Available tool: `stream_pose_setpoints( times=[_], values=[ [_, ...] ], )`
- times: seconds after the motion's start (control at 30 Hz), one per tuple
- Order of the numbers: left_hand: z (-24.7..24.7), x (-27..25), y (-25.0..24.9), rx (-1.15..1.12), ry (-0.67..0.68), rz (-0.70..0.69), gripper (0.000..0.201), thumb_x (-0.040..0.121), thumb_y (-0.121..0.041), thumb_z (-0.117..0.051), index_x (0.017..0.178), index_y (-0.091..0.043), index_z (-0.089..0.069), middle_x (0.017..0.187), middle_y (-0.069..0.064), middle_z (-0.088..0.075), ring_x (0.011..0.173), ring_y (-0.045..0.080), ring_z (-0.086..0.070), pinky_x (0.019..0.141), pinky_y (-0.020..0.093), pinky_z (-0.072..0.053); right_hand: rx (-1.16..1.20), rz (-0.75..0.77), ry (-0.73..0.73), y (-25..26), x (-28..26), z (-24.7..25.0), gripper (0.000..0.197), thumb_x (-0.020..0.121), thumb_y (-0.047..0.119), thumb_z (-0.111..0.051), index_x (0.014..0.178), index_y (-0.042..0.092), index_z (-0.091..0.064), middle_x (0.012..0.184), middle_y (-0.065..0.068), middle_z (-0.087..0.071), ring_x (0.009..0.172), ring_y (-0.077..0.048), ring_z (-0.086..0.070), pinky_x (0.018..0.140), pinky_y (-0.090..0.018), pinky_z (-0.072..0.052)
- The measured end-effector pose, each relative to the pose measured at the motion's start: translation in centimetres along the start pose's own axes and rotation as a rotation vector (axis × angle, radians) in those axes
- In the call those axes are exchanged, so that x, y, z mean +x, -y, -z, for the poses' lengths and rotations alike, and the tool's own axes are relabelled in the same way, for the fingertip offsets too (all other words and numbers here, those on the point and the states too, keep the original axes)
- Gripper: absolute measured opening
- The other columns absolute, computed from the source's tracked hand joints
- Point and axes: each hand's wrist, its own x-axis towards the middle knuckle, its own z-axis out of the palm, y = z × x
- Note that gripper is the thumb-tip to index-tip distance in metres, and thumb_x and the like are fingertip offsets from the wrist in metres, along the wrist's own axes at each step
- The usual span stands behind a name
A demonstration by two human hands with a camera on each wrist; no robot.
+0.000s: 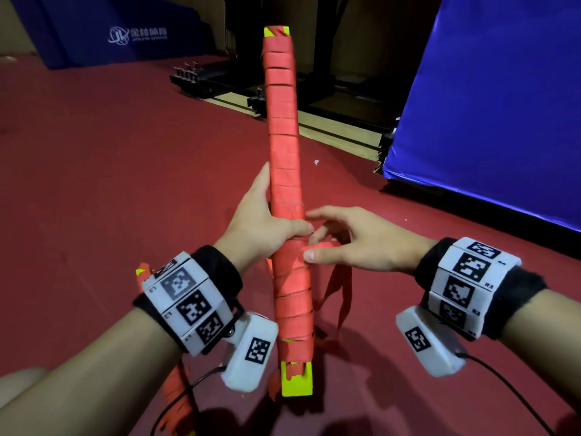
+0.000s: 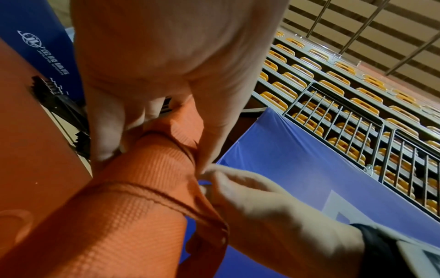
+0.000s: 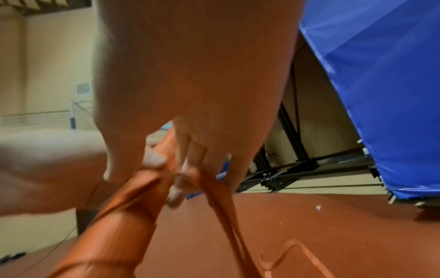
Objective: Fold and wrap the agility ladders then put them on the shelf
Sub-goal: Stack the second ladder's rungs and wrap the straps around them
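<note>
Bundle: long stick-shaped bundle of yellow plastic rungs wound in orange-red woven strap point(image 1: 284, 171), the folded agility ladder, held in the air over the dark red floor mat point(image 1: 94, 171).
Axis: long axis runs away from the person, far end tilted up and slightly left, near yellow end low by the person's wrists.
Left hand: left hand point(image 1: 261, 226) sits at abt mid-length of bundle, palm on its left side, thumb laid across the top, fingers curled round; it grips the bundle and carries its weight.
Right hand: right hand point(image 1: 349, 239) just right of bundle, thumb tip touching the wrap right below the left thumb; fingers point(image 3: 176, 190) pinch the loose strap where it leaves the bundle.
Loose strap: free tail of orange-red strap point(image 1: 338, 287) hangs down on bundle's right side, from the pinch towards the floor mat.
Key relation: strap leaves bundle on right-hand side, crosswise to the long axis; right hand is the nearer one to it, left hand only steadies.
Step (judgement): wrap nearly done, tail prob. needs tucking or one more turn round bundle.
Risk (judgement): slack in pinch could loosen the turns near bundle's lower half.
Shelf: none identifiable from here; blue padded block point(image 1: 490, 105) stands to bundle's right.
</note>
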Motion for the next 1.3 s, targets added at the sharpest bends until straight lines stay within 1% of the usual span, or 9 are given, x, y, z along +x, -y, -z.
stream_pose_setpoints(
  times=[0.07, 0.17, 0.47, 0.57, 0.7, 0.87, 0.97, 1.07, 1.3],
  values=[
    [0.2, 0.2, 0.1, -0.005, 0.0, -0.003, 0.1, 0.072, 0.004, -0.085, 0.147, -0.045, -0.039, 0.082, 0.001, -0.065, 0.066, 0.01, -0.065, 0.058, 0.02, -0.051, -0.065, -0.016, 0.02, 0.1, -0.3, 0.6, 0.025, 0.088, 0.038, -0.076, 0.112, 0.03, -0.075, 0.094, 0.008, -0.077, 0.086, -0.004, -0.069, 0.084, -0.02, -0.051],
    [0.4, 0.5, 0.3, -0.006, 0.001, 0.002, 0.11, 0.072, 0.006, -0.083, 0.155, -0.045, -0.031, 0.081, -0.001, -0.065, 0.068, 0.01, -0.067, 0.063, 0.026, -0.054, -0.224, 0.008, 0.01, 0.0, -0.2, 1.1, 0.007, 0.088, 0.031, -0.079, 0.094, 0.03, -0.08, 0.08, 0.012, -0.076, 0.071, 0.0, -0.065, 0.069, -0.012, -0.045],
    [0.5, 0.6, -0.5, -0.028, 0.001, 0.012, 0.096, 0.071, 0.001, -0.083, 0.143, -0.046, -0.043, 0.088, 0.006, -0.063, 0.074, 0.016, -0.064, 0.067, 0.033, -0.06, -0.205, -0.009, -0.043, 0.0, 0.3, 0.7, 0.004, 0.088, 0.031, -0.077, 0.085, 0.028, -0.075, 0.082, 0.004, -0.074, 0.076, -0.012, -0.064, 0.072, -0.023, -0.048],
    [0.5, 0.7, -0.7, -0.05, 0.007, 0.028, 0.079, 0.076, -0.002, -0.079, 0.132, -0.048, -0.048, 0.086, 0.002, -0.062, 0.07, 0.012, -0.063, 0.057, 0.024, -0.054, -0.149, -0.022, -0.072, 0.3, 0.4, 0.5, 0.01, 0.089, 0.024, -0.075, 0.096, 0.027, -0.07, 0.089, 0.006, -0.073, 0.076, -0.008, -0.061, 0.075, -0.022, -0.048],
    [0.6, 0.6, -0.9, -0.126, 0.045, 0.052, 0.075, 0.082, 0.002, -0.072, 0.133, -0.047, -0.047, 0.09, 0.002, -0.064, 0.066, 0.005, -0.062, 0.052, 0.022, -0.051, 0.094, -0.046, 0.01, 0.3, 0.9, 0.3, 0.051, 0.093, 0.009, -0.069, 0.138, 0.026, -0.051, 0.102, 0.004, -0.072, 0.09, -0.016, -0.067, 0.087, -0.027, -0.052],
    [0.8, 0.3, -0.6, -0.148, 0.13, 0.074, 0.085, 0.083, 0.01, -0.064, 0.144, -0.045, -0.041, 0.123, 0.015, -0.069, 0.09, 0.015, -0.068, 0.049, 0.021, -0.049, 0.249, -0.067, 0.163, 0.6, 1.0, -0.6, 0.087, 0.097, -0.004, -0.058, 0.161, 0.031, -0.009, 0.101, -0.017, -0.063, 0.089, -0.025, -0.057, 0.082, -0.04, -0.048],
    [1.1, 0.4, -0.5, -0.138, 0.183, 0.062, 0.094, 0.082, 0.015, -0.061, 0.142, -0.054, -0.039, 0.108, 0.009, -0.068, 0.073, 0.004, -0.064, 0.043, 0.017, -0.043, 0.279, -0.044, 0.168, 0.8, 0.9, -0.8, 0.082, 0.094, -0.005, -0.063, 0.156, 0.03, -0.021, 0.106, -0.024, -0.071, 0.089, -0.03, -0.058, 0.077, -0.044, -0.046],
    [1.2, 0.3, -0.7, -0.099, 0.232, 0.063, 0.101, 0.082, 0.016, -0.06, 0.148, -0.055, -0.029, 0.109, 0.007, -0.065, 0.063, 0.002, -0.059, 0.044, 0.019, -0.041, 0.298, -0.029, 0.143, 0.8, 0.6, -1.1, 0.074, 0.091, -0.006, -0.066, 0.147, 0.029, -0.034, 0.103, -0.014, -0.076, 0.087, -0.03, -0.062, 0.077, -0.047, -0.045],
    [1.2, 0.8, -0.5, -0.112, 0.233, 0.145, 0.107, 0.085, 0.003, -0.062, 0.159, -0.054, -0.011, 0.129, -0.002, -0.067, 0.106, 0.018, -0.068, 0.065, 0.038, -0.057, 0.358, -0.022, 0.048, 0.8, 0.2, -0.4, 0.072, 0.085, -0.008, -0.075, 0.142, 0.021, -0.044, 0.102, -0.031, -0.071, 0.083, -0.031, -0.063, 0.072, -0.036, -0.049]
  ],
)
